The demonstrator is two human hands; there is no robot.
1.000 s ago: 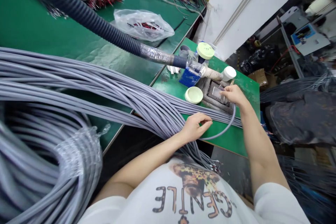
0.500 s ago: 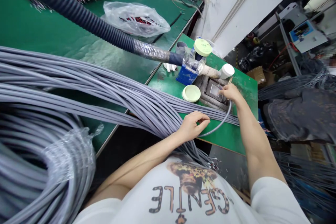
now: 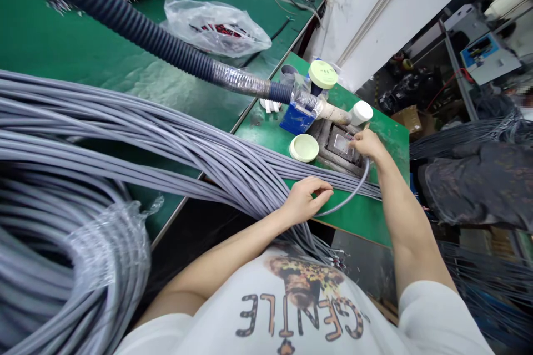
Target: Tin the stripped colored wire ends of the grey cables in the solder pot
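From where I stand, a plastic-wrapped coil of grey cable [image 3: 106,255] runs rightward as a thick bundle [image 3: 233,169] across the green workbench [image 3: 353,227]. The left hand [image 3: 306,201] sits curled at the bundle's edge (whether it pinches anything, I can't tell), while the right hand [image 3: 368,145] grips the end of a looped cable [image 3: 353,197] over a metal fixture [image 3: 342,147].

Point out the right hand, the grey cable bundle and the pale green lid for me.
right hand [image 3: 366,145]: head view, on the back of the hand.
grey cable bundle [image 3: 200,150]: head view, on the upper cables.
pale green lid [image 3: 303,148]: head view, on its top face.
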